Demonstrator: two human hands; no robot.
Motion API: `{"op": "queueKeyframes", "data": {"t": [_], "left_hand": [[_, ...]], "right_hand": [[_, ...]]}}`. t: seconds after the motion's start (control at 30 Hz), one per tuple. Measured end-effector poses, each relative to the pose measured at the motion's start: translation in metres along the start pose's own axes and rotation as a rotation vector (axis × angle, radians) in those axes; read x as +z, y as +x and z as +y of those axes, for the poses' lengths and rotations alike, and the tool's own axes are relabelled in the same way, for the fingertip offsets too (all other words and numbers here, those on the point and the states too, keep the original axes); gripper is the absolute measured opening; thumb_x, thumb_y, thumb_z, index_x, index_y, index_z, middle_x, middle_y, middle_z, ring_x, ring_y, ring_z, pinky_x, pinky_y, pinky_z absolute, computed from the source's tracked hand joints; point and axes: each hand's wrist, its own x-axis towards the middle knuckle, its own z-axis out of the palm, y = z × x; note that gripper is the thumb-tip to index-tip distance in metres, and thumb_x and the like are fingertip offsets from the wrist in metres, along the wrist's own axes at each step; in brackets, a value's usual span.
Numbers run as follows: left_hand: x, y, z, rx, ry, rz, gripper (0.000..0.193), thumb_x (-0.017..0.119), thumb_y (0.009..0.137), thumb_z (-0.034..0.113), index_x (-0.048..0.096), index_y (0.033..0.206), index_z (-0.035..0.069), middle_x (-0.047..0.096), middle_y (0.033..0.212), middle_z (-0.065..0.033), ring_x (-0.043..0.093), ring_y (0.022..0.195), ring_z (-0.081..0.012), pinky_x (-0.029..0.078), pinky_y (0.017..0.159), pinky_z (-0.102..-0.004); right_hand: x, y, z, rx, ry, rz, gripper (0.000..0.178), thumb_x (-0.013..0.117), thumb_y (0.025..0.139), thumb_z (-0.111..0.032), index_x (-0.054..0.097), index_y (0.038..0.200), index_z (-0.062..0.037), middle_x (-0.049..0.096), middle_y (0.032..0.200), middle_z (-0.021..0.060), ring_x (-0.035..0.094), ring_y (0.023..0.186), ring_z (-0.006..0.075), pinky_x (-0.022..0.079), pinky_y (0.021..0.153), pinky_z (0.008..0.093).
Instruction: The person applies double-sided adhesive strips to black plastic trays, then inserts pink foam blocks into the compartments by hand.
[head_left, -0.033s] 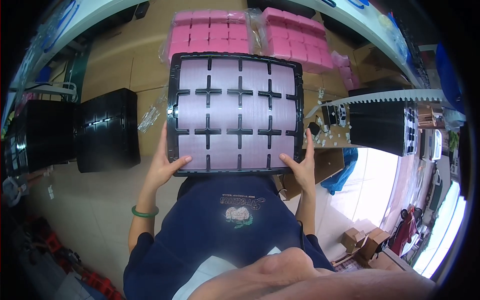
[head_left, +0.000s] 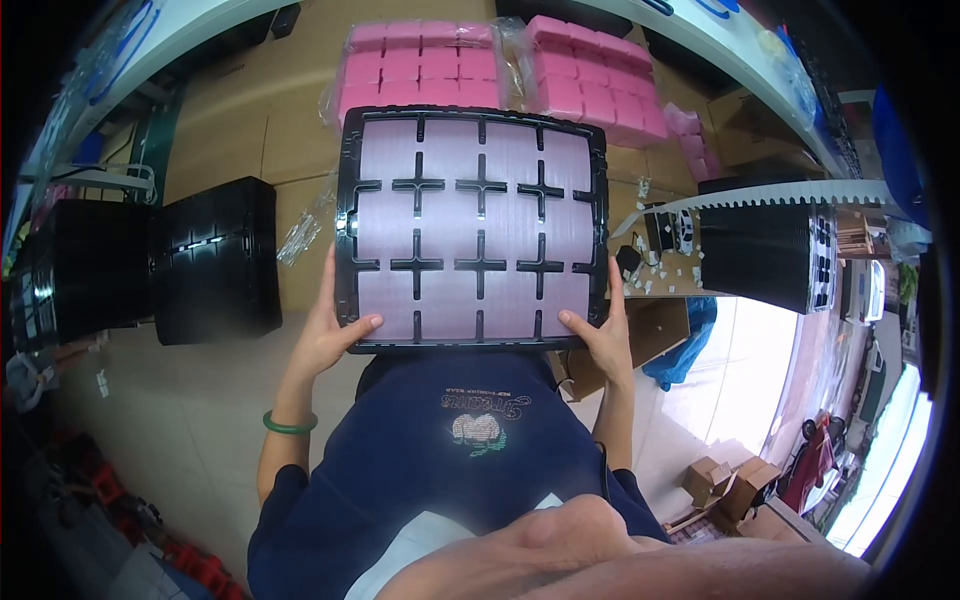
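A black plastic tray (head_left: 482,262) with raised cross-shaped dividers is held up in front of my body. Pale lilac, finely streaked material shows in its grid of pockets. My left hand (head_left: 328,335) grips the lower left corner, its thumb pressed over the rim and its fingers along the side. On the lower right corner, my right hand (head_left: 605,340) holds the same way, with the index finger stretched up the edge. The fingers behind the tray are hidden.
Blocks of pink foam (head_left: 420,68) in clear film lie beyond the tray, beside more pink foam (head_left: 595,85). Black trays stand at the left (head_left: 215,262) and in a stack (head_left: 755,245) at the right. White scraps (head_left: 655,272) litter the cardboard-covered table (head_left: 215,135).
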Motion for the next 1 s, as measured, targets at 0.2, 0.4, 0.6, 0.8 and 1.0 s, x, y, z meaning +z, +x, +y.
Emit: {"op": "queueKeyframes", "data": {"t": [0.2,0.4,0.6,0.8,1.0], "left_hand": [[-0.034,0.022,-0.007,-0.024,0.020,-0.041,0.111,0.083,0.079,0.031,0.010,0.158,0.000,0.021,0.161,-0.0243,0.018,0.151,-0.0320,0.017,0.121,-0.0401],[-0.034,0.139,-0.003,0.192,0.386,0.344,0.105,0.079,0.079,0.048,0.025,0.151,-0.007,0.034,0.151,-0.0326,0.034,0.143,-0.0406,0.028,0.117,-0.0426],[-0.039,0.195,0.022,0.068,0.395,0.204,0.112,0.085,0.069,0.045,0.029,0.149,-0.009,0.042,0.147,-0.0318,0.043,0.138,-0.0389,0.033,0.115,-0.0400],[-0.054,0.218,0.002,0.170,0.368,0.269,0.106,0.086,0.069,0.042,0.035,0.148,-0.005,0.047,0.143,-0.0303,0.048,0.134,-0.0373,0.038,0.112,-0.0398],[-0.048,0.222,0.012,0.184,0.284,0.158,0.098,0.085,0.071,0.040,0.039,0.147,-0.002,0.048,0.145,-0.0275,0.046,0.136,-0.0363,0.037,0.112,-0.0404]], "right_hand": [[-0.036,0.046,-0.008,-0.173,0.138,-0.219,0.114,0.088,0.066,-0.034,0.024,0.157,-0.0064,0.030,0.159,0.0204,0.025,0.148,0.0331,0.020,0.120,0.0406],[0.010,0.165,-0.020,-0.274,-0.015,-0.022,0.109,0.088,0.069,-0.037,0.029,0.154,-0.0040,0.038,0.151,0.0279,0.035,0.142,0.0375,0.027,0.117,0.0447],[0.027,0.239,-0.004,-0.261,-0.092,-0.023,0.110,0.087,0.067,-0.045,0.033,0.152,-0.0028,0.050,0.139,0.0315,0.048,0.131,0.0414,0.037,0.111,0.0463],[0.028,0.230,-0.040,-0.240,0.264,-0.183,0.108,0.088,0.070,-0.025,0.026,0.155,-0.0022,0.051,0.140,0.0241,0.050,0.130,0.0317,0.039,0.109,0.0395],[0.023,0.248,-0.019,-0.156,0.262,-0.170,0.109,0.090,0.067,-0.020,0.027,0.154,-0.0027,0.045,0.146,0.0241,0.049,0.131,0.0320,0.037,0.111,0.0382]]}}
